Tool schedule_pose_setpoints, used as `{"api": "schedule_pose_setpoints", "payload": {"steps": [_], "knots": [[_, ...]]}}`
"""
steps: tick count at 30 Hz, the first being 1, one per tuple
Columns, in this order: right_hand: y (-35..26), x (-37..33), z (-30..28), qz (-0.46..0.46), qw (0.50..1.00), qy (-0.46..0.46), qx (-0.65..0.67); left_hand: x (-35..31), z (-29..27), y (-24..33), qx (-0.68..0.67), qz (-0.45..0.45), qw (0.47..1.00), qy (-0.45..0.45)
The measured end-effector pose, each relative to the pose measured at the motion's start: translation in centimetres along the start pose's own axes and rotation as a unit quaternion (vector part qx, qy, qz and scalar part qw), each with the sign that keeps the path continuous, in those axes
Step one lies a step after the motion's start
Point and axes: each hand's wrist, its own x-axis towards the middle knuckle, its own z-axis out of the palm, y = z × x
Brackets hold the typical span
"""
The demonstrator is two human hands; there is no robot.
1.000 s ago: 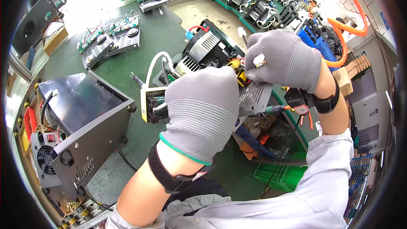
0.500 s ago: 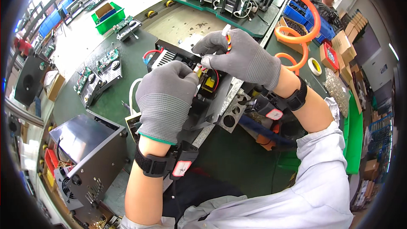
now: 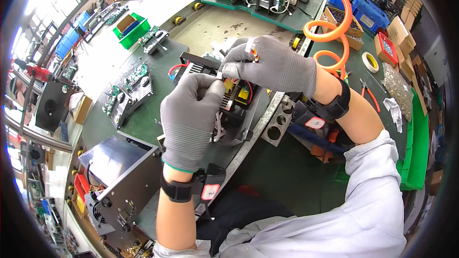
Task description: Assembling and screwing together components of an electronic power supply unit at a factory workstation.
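Both my hands wear grey knit gloves. My left hand (image 3: 189, 117) and my right hand (image 3: 270, 64) meet over an open black electronic unit (image 3: 229, 105) with a circuit board, yellow parts and red wires. Between the fingertips of both hands is a small white strip, like a cable tie (image 3: 219, 74). My right hand also holds a thin piece with an orange mark (image 3: 253, 50) between its fingers. Each wrist carries a black strap with a small device.
A dark metal case (image 3: 119, 181) stands at lower left. Circuit boards (image 3: 126, 91) lie to the left, and a green bin (image 3: 131, 28) farther back. An orange coiled hose (image 3: 330, 14) hangs at upper right. A perforated metal bracket (image 3: 279, 124) and pliers (image 3: 368, 91) lie to the right.
My hands have lifted a little off the unit and come together at the fingertips. The view has shifted, so the unit sits more central.
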Motion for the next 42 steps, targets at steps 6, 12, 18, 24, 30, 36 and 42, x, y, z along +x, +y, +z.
{"api": "schedule_pose_setpoints", "payload": {"steps": [6,12,18,24,30,36,42], "knots": [[0.9,0.0,0.3,-0.025,0.997,-0.009,0.073,-0.5,1.0,-0.3,-0.025,0.005,0.999,0.024],[1.1,0.2,0.2,-0.06,0.994,-0.006,0.089,0.0,-0.9,0.5,-0.116,-0.06,0.99,-0.053],[0.8,0.0,0.1,-0.054,0.993,-0.003,0.11,0.7,-2.2,1.1,-0.163,-0.117,0.974,-0.109],[-1.0,-0.3,-1.1,0.009,0.997,-0.001,-0.075,-0.5,0.0,0.8,-0.017,-0.021,0.999,-0.02],[-1.4,0.6,-1.5,-0.002,0.98,-0.058,-0.19,-0.9,0.3,1.1,0.091,0.01,0.996,-0.013],[0.2,0.6,-0.2,-0.04,0.999,0.014,-0.005,-0.9,0.9,1.7,0.15,0.037,0.988,-0.001],[0.6,0.5,-0.1,0.016,0.999,0.013,0.035,0.5,1.8,0.0,0.126,0.005,0.992,0.019]]}}
